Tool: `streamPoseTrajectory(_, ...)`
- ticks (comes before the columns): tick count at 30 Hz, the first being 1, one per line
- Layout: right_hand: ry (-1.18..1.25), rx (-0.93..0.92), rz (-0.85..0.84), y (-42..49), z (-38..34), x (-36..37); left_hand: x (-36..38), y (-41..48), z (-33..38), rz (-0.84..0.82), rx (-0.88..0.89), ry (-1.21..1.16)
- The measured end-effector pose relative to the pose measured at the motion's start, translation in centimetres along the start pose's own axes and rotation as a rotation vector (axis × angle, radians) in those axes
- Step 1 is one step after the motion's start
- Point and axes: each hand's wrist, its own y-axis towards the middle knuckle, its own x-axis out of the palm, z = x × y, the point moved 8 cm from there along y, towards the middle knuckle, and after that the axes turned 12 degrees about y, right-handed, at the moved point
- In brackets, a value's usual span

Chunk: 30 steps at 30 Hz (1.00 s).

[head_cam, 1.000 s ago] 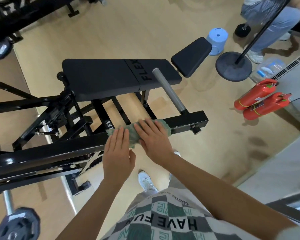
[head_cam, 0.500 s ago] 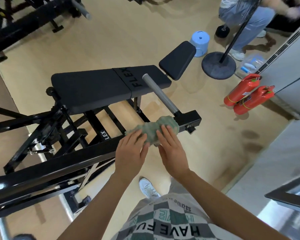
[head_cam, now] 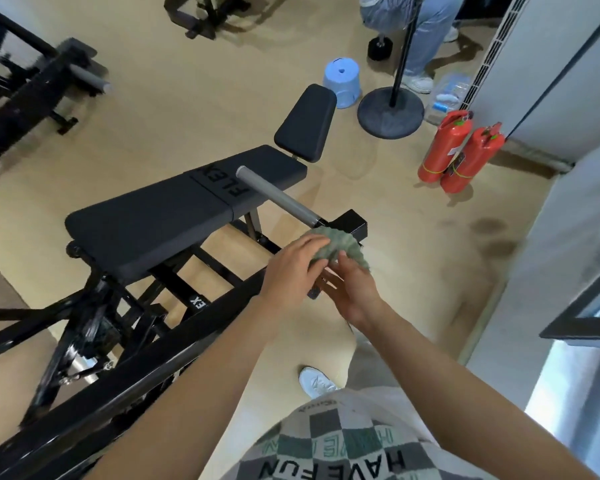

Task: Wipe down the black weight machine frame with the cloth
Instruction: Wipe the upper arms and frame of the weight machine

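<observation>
Both forearms reach up from 6 o'clock, left hand (head_cam: 291, 268) palm-down with fingers nearly straight, right hand (head_cam: 352, 292) just beside it at 4 o'clock, palm turned inward, fingers spread.

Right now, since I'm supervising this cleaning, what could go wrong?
The cloth sits bunched at the very end of the black frame, so it may slide off. The left hand and right hand could knock the frame's square corner or the gray handle just beyond.
</observation>
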Motion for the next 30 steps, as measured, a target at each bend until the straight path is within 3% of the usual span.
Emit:
streamPoseTrajectory(6, 0.153, 0.081, 0.118, 1.2, 0.9, -0.5, 0.0, 2.5, -1.5, -0.090, -0.087, -0.045)
streamPoseTrajectory(19, 0.161, 0.272, -0.042, 1.4, 4.8, 1.1, 0.4, 0.2, -6.1, -0.370, -0.170, -0.130)
streamPoseTrajectory(30, 0.064, 0.456, -0.086, -2.6, 12.4, 4.6, -1.4, -8.4, -12.1, -0.411, -0.315, -0.016)
